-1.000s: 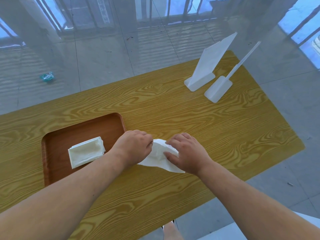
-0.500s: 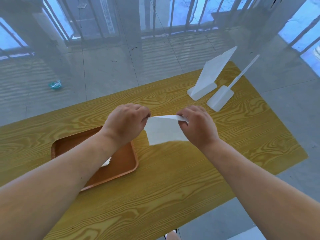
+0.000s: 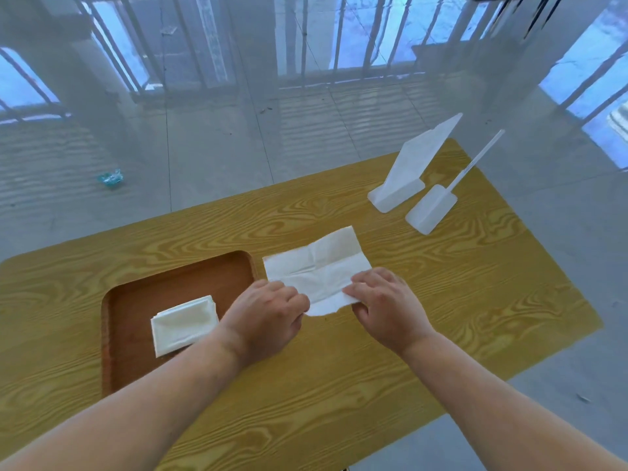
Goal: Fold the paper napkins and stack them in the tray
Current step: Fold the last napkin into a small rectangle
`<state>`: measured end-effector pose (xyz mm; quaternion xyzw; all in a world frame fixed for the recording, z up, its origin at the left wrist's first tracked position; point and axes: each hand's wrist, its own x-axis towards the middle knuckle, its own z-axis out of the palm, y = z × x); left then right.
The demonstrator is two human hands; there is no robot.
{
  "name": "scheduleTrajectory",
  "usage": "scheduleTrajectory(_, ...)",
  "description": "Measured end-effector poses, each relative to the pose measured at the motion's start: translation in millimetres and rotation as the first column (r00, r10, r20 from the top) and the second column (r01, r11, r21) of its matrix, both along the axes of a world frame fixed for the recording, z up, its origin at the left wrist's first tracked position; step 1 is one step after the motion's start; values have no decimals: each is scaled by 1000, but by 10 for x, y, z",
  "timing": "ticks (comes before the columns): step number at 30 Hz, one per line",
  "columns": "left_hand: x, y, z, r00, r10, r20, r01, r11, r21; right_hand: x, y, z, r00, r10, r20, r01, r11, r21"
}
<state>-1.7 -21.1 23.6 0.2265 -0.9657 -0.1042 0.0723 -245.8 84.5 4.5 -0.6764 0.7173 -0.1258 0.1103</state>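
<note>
A white paper napkin (image 3: 319, 266) lies unfolded and creased on the yellow wooden table (image 3: 424, 300), just right of the brown tray (image 3: 136, 300). My left hand (image 3: 268, 314) pinches the napkin's near left corner. My right hand (image 3: 384, 300) pinches its near right corner. Both hands sit at the napkin's near edge, whose middle curls up slightly. A stack of folded white napkins (image 3: 183, 322) lies inside the tray, toward its right side.
Two white plastic stands (image 3: 404, 178) (image 3: 431, 212) sit at the table's far right. The table's right and near edges drop to a glossy tiled floor. A small teal wrapper (image 3: 110, 178) lies on the floor beyond the table.
The napkin, held up in the air between both hands half a second ago, now lies spread flat on the table. Both hands came down and toward me with it.
</note>
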Motion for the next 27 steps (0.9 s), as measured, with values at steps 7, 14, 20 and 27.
scheduleTrajectory(7,-52,310,-411,892,-166,420,19,943,332,-37,264,-386,998,49,-48,-25,912,410)
scheduleTrajectory(14,-36,86,-540,890,102,445,-189,970,156,38,328,-331,996,-86,-8,86,973,214)
scheduleTrajectory(20,-87,252,-602,809,-45,586,-43,990,136,370,368,-463,1000,-20,-12,23,955,296)
scheduleTrajectory(27,-163,185,-526,868,-97,487,6,983,186,96,473,-585,998,59,-17,-53,967,249)
